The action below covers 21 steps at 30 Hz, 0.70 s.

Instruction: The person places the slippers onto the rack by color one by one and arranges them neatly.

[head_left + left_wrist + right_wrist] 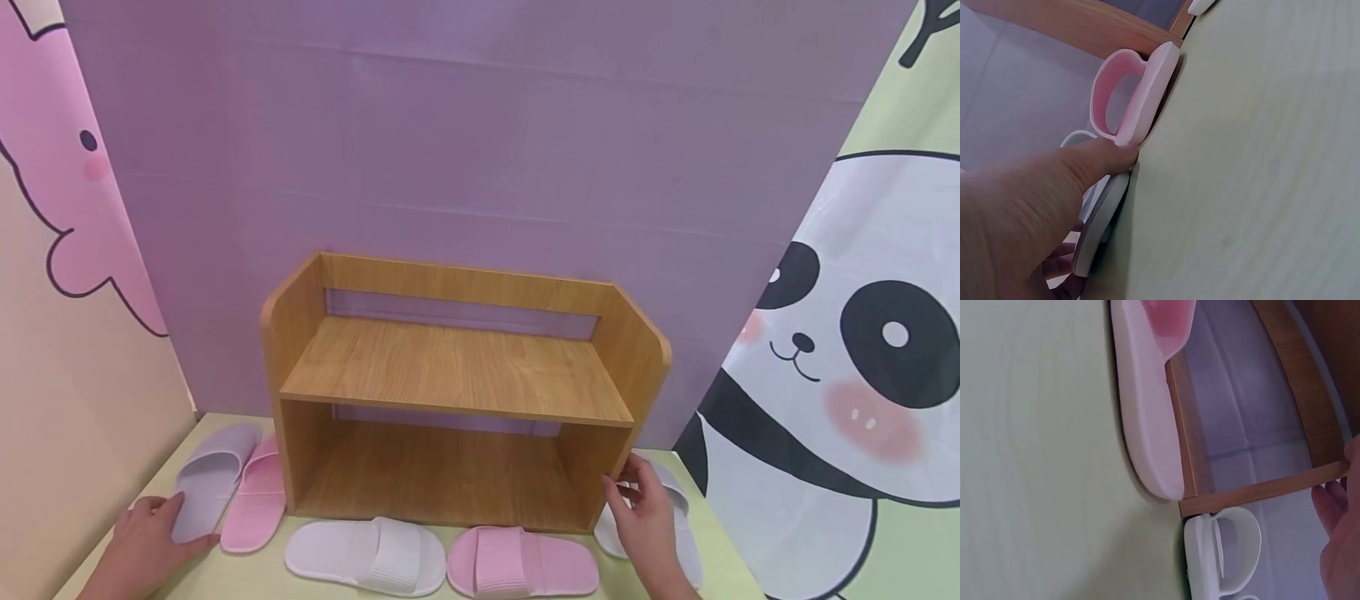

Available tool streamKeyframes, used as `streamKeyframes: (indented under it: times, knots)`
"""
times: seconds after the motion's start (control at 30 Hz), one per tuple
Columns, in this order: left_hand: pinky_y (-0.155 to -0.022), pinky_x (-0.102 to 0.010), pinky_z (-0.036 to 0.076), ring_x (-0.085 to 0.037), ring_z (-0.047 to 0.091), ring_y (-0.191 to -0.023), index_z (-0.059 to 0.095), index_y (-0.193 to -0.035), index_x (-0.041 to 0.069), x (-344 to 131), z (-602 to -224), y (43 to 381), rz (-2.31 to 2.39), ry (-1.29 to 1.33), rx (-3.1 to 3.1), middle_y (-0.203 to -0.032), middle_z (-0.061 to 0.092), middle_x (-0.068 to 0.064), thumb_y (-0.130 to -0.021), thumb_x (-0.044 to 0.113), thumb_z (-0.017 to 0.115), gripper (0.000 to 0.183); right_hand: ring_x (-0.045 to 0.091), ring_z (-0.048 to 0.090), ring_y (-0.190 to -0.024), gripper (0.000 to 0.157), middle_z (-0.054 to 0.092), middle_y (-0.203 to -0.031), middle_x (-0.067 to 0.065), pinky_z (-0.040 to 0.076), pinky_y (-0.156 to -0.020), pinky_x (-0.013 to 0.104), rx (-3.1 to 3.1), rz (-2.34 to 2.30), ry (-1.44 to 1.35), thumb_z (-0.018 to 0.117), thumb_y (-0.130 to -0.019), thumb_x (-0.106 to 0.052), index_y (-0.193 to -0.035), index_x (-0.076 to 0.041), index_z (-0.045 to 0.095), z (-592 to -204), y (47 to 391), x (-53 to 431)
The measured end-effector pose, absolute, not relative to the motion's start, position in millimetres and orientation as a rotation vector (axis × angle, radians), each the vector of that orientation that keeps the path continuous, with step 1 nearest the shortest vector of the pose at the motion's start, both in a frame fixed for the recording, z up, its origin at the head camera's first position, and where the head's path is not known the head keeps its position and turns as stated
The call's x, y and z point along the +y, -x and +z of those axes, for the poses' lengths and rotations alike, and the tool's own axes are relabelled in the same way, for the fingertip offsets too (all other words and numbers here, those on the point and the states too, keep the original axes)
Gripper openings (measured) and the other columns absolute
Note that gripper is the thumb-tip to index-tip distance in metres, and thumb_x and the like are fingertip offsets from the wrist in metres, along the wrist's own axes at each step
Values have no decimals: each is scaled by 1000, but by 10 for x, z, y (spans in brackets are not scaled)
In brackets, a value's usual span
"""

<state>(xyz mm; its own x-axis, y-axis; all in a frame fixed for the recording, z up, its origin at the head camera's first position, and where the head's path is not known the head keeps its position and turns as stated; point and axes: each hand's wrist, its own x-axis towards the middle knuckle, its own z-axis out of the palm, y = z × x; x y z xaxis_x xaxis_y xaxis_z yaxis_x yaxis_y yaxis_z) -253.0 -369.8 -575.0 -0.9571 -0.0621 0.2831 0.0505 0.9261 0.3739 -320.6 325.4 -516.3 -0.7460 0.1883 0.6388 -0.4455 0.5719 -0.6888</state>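
My left hand [146, 533] is at the heel of a pale lavender slipper [208, 487], its fingers on the outer edge. In the left wrist view the thumb lies across that heel, and its tip touches the pink slipper [1154, 100] alongside. The fingers curl behind the lavender slipper and are partly hidden. My right hand [647, 521] pinches the front edge of the right side panel of a two-tier wooden shelf [450, 367]. In the right wrist view its fingers [1332, 503] show on the panel's outer side.
In front of the shelf lie a white slipper [352, 556] and another pink slipper [551, 562], sideways. Pale slippers [688, 550] sit right of the shelf, partly behind my right hand. A purple backdrop [480, 150] stands behind; cartoon-printed panels [847, 467] flank the pale table [723, 546].
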Motion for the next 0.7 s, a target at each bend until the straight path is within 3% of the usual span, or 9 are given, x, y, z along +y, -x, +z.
streamKeyframes:
  times: [0.23,0.4,0.7]
  knots:
    - [-80,-70,53,-65,52,-112,53,-137,-26,-3679,-5700,2535,-589,-89,-2821,-123,51,-49,-90,49,84,94,-5,65,-94,44,76,-108,9,55,-77,8,-2058,1087,-190,84,-90,13,-131,-3,76,-5193,3154,3207]
    - [-86,-73,48,-69,50,-115,52,-138,-25,-3658,-5666,2531,-610,-116,-2771,-124,51,-50,-90,44,80,89,-8,65,-94,43,76,-104,9,55,-75,7,-2024,1042,-210,85,-88,14,-127,-3,79,-5178,3131,3179]
    - [-84,-68,41,-69,45,-107,55,-136,-22,-3578,-5647,2512,-655,-145,-2556,-124,46,-49,-83,34,83,82,-8,65,-94,41,76,-102,8,54,-74,6,-2032,996,-186,86,-88,13,-125,-4,80,-5176,3134,3182]
